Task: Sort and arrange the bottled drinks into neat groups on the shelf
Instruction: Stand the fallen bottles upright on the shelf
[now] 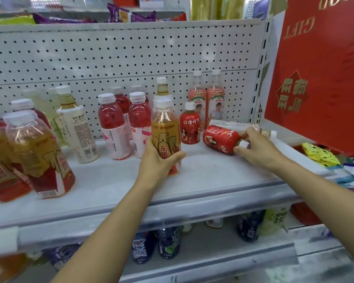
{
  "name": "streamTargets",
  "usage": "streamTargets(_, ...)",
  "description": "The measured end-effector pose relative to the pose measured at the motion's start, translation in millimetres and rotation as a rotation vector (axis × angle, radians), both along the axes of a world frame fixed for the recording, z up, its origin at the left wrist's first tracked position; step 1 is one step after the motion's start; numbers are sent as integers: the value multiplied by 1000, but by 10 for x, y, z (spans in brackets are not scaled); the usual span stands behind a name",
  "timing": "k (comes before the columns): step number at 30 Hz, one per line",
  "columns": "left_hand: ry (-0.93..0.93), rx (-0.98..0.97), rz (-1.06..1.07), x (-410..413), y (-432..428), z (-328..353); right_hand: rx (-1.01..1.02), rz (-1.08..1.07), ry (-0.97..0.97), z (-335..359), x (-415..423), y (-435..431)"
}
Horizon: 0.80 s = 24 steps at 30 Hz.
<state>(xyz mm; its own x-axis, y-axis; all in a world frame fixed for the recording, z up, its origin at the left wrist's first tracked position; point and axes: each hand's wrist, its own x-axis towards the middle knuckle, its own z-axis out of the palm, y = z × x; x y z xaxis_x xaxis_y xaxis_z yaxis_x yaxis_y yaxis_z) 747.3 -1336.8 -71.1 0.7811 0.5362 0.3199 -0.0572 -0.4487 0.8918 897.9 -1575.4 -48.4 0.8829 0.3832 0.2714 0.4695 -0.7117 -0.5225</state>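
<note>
My left hand (158, 160) grips an upright amber drink bottle (165, 127) with a red and gold label, mid-shelf. My right hand (255, 147) holds the cap end of a small red bottle (220, 138) lying on its side at the right. A matching small red bottle (189, 127) stands upright between them. Behind it stand two tall bottles (205, 101) with red-patterned labels. Two pink drink bottles (113, 127) and a pale tea bottle (78, 127) stand further left. Several amber bottles (37, 156) crowd the shelf's left end.
The white shelf (114, 186) has a pegboard back (110, 58). A red gift box (323, 74) hangs at the right, with snack packets (319, 156) below it. Dark bottles (157, 246) stand on the lower shelf. Snack bags (131, 16) line the shelf above.
</note>
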Motion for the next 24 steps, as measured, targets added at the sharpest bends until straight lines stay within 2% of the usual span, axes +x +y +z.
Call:
streamTargets(6,-100,232,92,-5,-96,28,107,70,-234,348,-591,107)
streamTargets(12,-282,602,303,-30,-197,111,92,228,-215,586,-592,399)
streamTargets(16,-306,593,307,-28,-317,88,91,227,-186,585,-378,685)
streamTargets(18,-363,681,360,-27,-388,101,110,238,-153,565,-255,735)
streamTargets(21,-420,776,249,40,-613,97,170,411,-78,545,-78,629)
streamTargets(23,-334,725,137,124,-772,78,238,456,-2,520,115,448)
streamTargets(24,-267,664,104,167,-829,75,258,392,17,502,233,345)
